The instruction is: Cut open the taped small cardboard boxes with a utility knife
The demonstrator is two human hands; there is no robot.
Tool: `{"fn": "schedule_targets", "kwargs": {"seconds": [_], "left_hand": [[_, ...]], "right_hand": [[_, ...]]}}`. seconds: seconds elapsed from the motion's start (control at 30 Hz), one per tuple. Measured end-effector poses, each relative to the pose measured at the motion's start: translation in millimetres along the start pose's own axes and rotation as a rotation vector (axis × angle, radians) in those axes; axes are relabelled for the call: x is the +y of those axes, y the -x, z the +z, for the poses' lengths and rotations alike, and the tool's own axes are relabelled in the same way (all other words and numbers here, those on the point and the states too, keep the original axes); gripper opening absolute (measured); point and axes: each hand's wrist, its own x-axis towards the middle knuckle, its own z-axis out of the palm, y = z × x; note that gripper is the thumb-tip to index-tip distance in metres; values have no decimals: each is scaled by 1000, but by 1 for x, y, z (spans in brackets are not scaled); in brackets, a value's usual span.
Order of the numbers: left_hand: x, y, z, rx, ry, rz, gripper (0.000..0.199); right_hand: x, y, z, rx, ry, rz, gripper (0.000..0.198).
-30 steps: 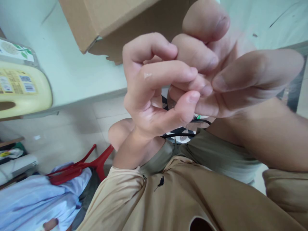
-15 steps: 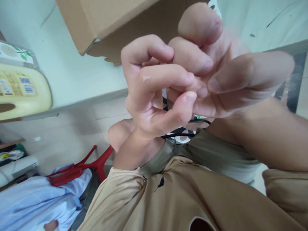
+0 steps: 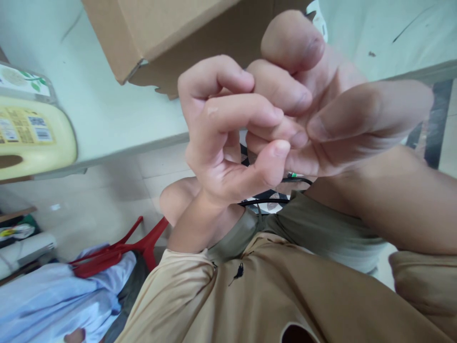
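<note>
My left hand (image 3: 217, 138) and my right hand (image 3: 342, 109) are raised close to the camera, over my lap, with their fingers meeting. The left fingers are curled, and their tips press against the bent fingers of the right hand. A small whitish patch shows on one left finger. My right thumb reaches in towards its own fingertips. If anything lies between the fingers, it is hidden or too small to make out. Just behind the hands is a cardboard box (image 3: 171, 28) on a table with a pale green cover (image 3: 135, 119).
On the table's left side stand a yellow plastic jug (image 3: 39, 128) and a clear pack with a leaf print (image 3: 23, 81). A red plastic chair (image 3: 143, 243) with blue cloth (image 3: 60, 300) over it is at lower left. A black-framed object (image 3: 264, 202) shows between my knees.
Both hands have drifted slightly left, and the upper fingers of my right hand sit a little lower. The fingers keep nearly the same contact; nothing has been let go.
</note>
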Motion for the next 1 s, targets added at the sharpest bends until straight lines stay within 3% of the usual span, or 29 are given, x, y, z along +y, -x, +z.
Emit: {"fn": "schedule_targets", "kwargs": {"seconds": [0.3,0.63,0.73,0.87,1.0], "left_hand": [[2,-1,-12,-145,-21,-18,38],[0,2,-13,-132,-69,-85,47],[0,2,-12,-108,-67,-89,36],[-4,2,-7,-50,55,-36,13],[-4,1,-7,-89,30,-14,18]], "right_hand": [[1,-1,1,6,-7,9,46],[-4,1,2,49,8,77,54],[-5,1,1,-33,-4,84,47],[-4,1,-3,28,-8,51,46],[-2,0,-11,-175,34,33,50]]}}
